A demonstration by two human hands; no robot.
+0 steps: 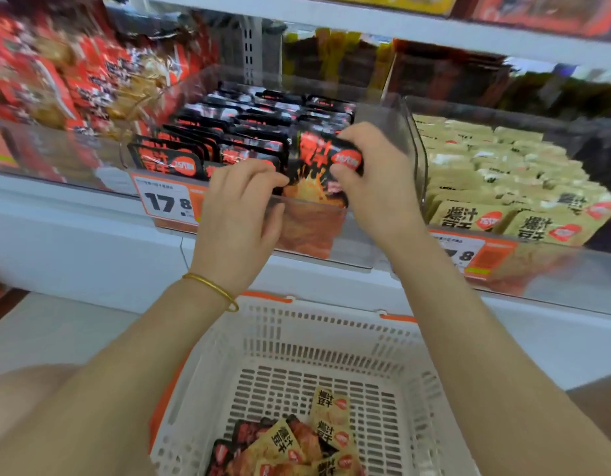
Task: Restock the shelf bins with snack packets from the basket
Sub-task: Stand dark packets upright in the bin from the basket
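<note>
Both hands grasp one black snack packet [318, 163] at the front of the clear middle bin [383, 120], near 12 o'clock: the left hand [240, 214] pinches its left edge, the right hand [377, 182] curls round its right side. At 6 o'clock, the white basket [331, 338] holds more packets [285, 441] (black and tan).

Glossy packets [314, 159], matt plastic basket [331, 338]

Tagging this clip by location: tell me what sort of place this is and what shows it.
Most likely a shop's snack aisle. Clear shelf bins hold rows of packets, orange price labels sit on the bin fronts, and a white basket with loose packets stands below.
</note>
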